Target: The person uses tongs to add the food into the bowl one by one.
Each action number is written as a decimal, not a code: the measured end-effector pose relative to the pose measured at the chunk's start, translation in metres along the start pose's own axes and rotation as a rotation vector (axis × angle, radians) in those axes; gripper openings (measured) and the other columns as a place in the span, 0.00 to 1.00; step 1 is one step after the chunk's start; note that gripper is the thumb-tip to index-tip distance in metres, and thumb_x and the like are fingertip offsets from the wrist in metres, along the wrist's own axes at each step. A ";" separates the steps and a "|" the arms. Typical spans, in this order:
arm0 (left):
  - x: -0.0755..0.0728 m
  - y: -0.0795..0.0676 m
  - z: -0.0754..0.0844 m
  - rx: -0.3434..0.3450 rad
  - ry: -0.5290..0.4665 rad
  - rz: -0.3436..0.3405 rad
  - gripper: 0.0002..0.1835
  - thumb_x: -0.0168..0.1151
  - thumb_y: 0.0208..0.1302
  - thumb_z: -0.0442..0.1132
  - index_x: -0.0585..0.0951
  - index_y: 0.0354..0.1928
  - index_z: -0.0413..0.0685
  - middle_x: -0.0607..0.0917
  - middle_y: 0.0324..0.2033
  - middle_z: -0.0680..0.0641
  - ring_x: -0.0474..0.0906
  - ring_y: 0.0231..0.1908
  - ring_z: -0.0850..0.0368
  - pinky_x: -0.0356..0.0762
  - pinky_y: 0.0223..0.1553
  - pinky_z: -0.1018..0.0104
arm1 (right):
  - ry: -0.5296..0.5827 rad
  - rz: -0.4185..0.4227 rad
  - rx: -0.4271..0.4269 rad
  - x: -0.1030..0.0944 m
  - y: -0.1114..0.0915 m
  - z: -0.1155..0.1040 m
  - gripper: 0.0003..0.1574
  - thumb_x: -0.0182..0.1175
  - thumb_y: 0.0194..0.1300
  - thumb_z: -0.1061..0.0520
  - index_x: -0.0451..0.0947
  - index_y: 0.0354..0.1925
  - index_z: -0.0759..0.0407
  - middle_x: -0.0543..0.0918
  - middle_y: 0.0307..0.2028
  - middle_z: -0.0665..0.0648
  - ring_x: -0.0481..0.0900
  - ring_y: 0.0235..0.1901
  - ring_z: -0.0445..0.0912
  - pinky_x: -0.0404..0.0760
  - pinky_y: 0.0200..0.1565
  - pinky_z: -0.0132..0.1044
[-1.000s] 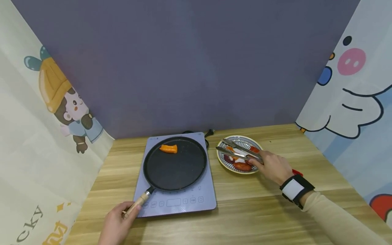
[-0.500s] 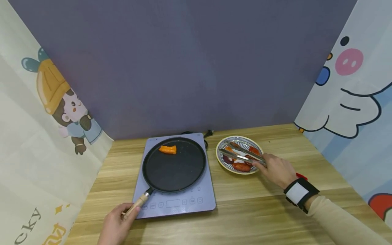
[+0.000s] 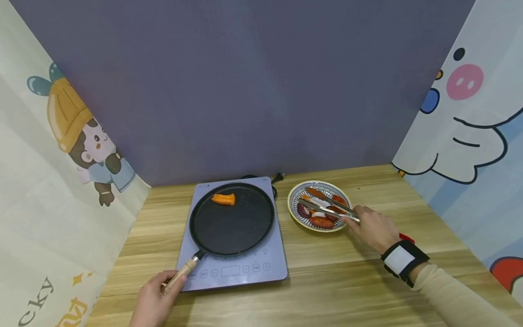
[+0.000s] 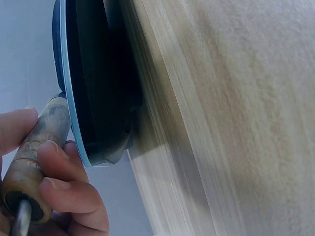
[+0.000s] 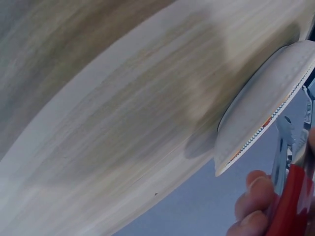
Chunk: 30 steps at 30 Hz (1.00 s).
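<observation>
My left hand grips the wooden handle of a flat black frying pan. One orange piece of food, like a pepper slice, lies near the pan's back left. My right hand holds metal tongs with a red grip, the arms spread apart over a patterned plate. On that plate are a browned sausage, a dark purple onion-like piece and several red and orange pieces. The tong tips overlap the food at the plate's left and back.
Beneath the pan sits a flat induction cooktop with touch buttons along its front. A black cord with a plug lies behind it. A grey panel stands at the back, with printed curtains on both sides.
My right hand has drawn a little to the right and nearer, pulling the tong tips back over the plate. The left hand keeps its hold on the pan handle.
</observation>
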<state>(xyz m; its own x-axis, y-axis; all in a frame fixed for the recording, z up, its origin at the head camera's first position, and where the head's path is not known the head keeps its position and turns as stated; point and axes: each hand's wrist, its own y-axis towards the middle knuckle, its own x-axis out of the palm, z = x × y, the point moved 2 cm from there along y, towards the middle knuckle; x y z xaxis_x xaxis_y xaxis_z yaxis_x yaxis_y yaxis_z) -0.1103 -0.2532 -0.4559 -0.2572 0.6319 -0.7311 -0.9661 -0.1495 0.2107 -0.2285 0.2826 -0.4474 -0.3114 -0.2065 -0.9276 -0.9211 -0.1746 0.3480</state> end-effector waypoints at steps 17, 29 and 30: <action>-0.001 0.001 0.001 -0.031 0.011 -0.030 0.14 0.63 0.54 0.52 0.81 0.36 0.50 0.79 0.27 0.50 0.66 0.22 0.60 0.67 0.20 0.66 | -0.070 0.011 -0.028 0.003 -0.005 0.003 0.27 0.55 0.58 0.36 0.68 0.26 0.58 0.66 0.14 0.50 0.60 0.09 0.42 0.57 0.08 0.37; -0.001 0.001 0.002 -0.029 0.016 -0.023 0.14 0.63 0.54 0.51 0.81 0.35 0.50 0.79 0.27 0.50 0.66 0.22 0.60 0.67 0.21 0.66 | -0.092 -0.032 -0.003 0.005 -0.001 0.004 0.24 0.54 0.60 0.39 0.68 0.27 0.58 0.67 0.15 0.51 0.62 0.10 0.44 0.57 0.08 0.39; -0.001 0.001 0.002 -0.028 0.015 -0.022 0.14 0.63 0.54 0.51 0.81 0.35 0.50 0.79 0.27 0.50 0.66 0.22 0.60 0.67 0.21 0.66 | -0.096 -0.029 -0.004 0.005 -0.001 0.004 0.24 0.54 0.60 0.39 0.68 0.27 0.58 0.66 0.15 0.51 0.61 0.10 0.44 0.57 0.08 0.39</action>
<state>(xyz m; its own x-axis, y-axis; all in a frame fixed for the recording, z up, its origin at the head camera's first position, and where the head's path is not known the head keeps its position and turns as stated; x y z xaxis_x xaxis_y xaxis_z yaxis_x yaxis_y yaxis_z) -0.1107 -0.2526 -0.4542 -0.2364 0.6235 -0.7452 -0.9716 -0.1577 0.1764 -0.2301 0.2858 -0.4533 -0.3054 -0.1080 -0.9461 -0.9293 -0.1830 0.3209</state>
